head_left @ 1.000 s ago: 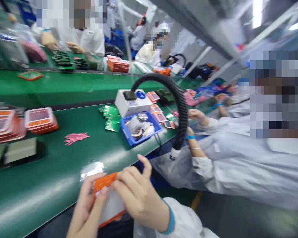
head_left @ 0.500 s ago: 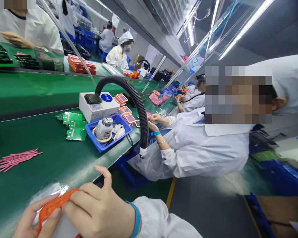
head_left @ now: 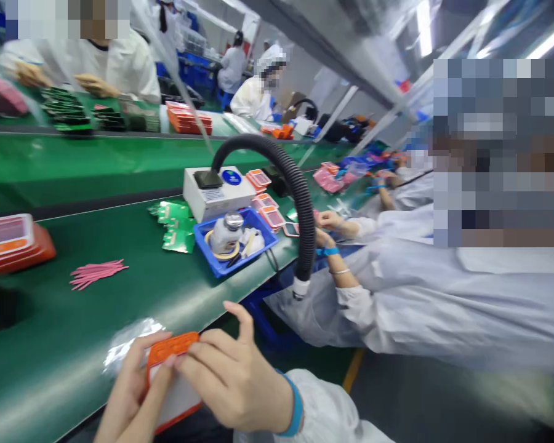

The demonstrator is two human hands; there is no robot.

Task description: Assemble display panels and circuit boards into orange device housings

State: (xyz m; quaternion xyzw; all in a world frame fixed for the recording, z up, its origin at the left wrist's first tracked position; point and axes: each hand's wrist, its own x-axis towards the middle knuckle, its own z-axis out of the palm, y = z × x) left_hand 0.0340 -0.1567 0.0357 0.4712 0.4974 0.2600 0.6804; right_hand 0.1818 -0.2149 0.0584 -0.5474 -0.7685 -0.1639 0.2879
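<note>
Over the bench's front edge, I hold a flat orange-rimmed case with a whitish panel [head_left: 178,397] between both hands. My left hand [head_left: 136,384] grips its left side, with fingers at the rim and the thumb on the face. The fingers of my right hand [head_left: 237,378] press against the upper right of the orange end, while one finger sticks up free. A blue band [head_left: 295,403] circles the right wrist. Beyond the hands, a small bundle of pink strips [head_left: 96,274] lies on the green bench [head_left: 148,292].
A blue tray [head_left: 221,267] holds a metal-capped bottle [head_left: 228,234]. Behind it stand a white box [head_left: 216,194] and a black flexible hose [head_left: 300,197]. Green pieces [head_left: 178,227] lie nearby. Stacked orange-and-white cases [head_left: 13,243] are at left. A co-worker's sleeve [head_left: 373,307] is close at right.
My view has swung left, so the bench things appear further right and the stacked cases at left come into sight. Both hands still hold the case, now seen more fully.
</note>
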